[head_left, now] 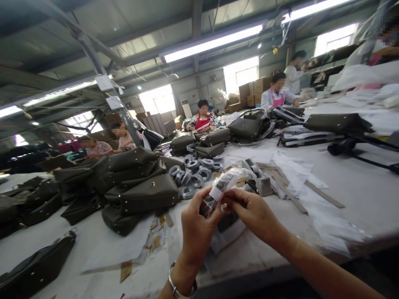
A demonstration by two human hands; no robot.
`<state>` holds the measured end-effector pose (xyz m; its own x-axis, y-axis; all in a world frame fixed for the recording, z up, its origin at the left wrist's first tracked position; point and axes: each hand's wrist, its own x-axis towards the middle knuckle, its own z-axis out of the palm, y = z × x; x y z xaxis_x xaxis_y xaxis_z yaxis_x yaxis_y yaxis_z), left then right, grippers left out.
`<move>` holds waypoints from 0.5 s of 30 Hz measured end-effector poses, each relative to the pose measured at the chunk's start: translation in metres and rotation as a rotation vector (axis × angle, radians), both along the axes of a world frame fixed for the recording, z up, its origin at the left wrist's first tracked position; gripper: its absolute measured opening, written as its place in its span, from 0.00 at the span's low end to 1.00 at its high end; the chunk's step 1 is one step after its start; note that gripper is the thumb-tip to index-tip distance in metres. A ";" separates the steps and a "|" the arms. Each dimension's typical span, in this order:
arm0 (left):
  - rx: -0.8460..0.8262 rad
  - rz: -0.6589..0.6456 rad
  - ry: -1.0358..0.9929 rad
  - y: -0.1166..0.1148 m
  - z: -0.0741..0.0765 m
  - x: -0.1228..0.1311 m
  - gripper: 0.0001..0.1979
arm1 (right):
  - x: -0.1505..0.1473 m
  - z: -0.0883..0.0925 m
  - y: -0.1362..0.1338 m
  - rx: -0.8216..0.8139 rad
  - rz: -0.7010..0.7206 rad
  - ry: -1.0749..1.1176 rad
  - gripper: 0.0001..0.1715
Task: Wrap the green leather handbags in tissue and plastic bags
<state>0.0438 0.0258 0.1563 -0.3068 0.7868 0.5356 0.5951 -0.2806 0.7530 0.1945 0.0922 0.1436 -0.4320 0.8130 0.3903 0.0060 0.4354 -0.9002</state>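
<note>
My left hand (198, 226), with a silver bangle at the wrist, is closed around a dark strap bundle (225, 179) in clear plastic with a white paper band (216, 193). Fingers of my right hand (257, 212) are pinched together against the band's right side. What lies between those fingertips is hidden. Just beyond my hands, several coiled straps (197, 180) in wrapping lie in a heap. A small grey block (264, 186) stands to the right of the bundle.
Dark olive handbags (151, 194) are piled on the left of the white table (358, 199); more handbags (246, 128) lie farther back. White sheets (324, 220) and brown strips (324, 194) are scattered at right. A co-worker in a red apron (202, 122) sits across the table.
</note>
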 end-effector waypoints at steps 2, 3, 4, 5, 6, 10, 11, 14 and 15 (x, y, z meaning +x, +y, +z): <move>0.000 0.009 0.031 -0.001 0.000 0.000 0.17 | -0.001 -0.003 0.001 -0.073 0.044 0.041 0.14; 0.000 0.013 0.045 -0.001 -0.001 0.000 0.17 | -0.003 -0.004 0.002 -0.117 0.071 0.067 0.14; -0.001 0.014 0.054 -0.001 -0.001 0.000 0.17 | -0.004 -0.005 0.003 -0.154 0.094 0.094 0.15; -0.001 0.015 0.060 -0.002 -0.001 -0.001 0.17 | -0.006 -0.006 0.003 -0.180 0.108 0.120 0.15; -0.002 0.018 0.064 -0.002 -0.001 -0.001 0.17 | -0.008 -0.007 0.003 -0.195 0.112 0.140 0.15; 0.008 0.047 0.075 -0.002 -0.003 -0.001 0.17 | -0.014 -0.008 0.002 -0.238 0.070 0.170 0.14; 0.012 0.049 0.078 -0.003 -0.004 -0.001 0.17 | -0.015 -0.009 0.002 -0.257 0.054 0.164 0.14; 0.016 0.036 0.093 -0.004 -0.006 0.000 0.17 | -0.018 -0.012 0.003 -0.307 0.013 0.151 0.14; 0.011 0.023 0.097 -0.005 -0.007 0.001 0.17 | -0.018 -0.013 0.004 -0.319 0.005 0.144 0.12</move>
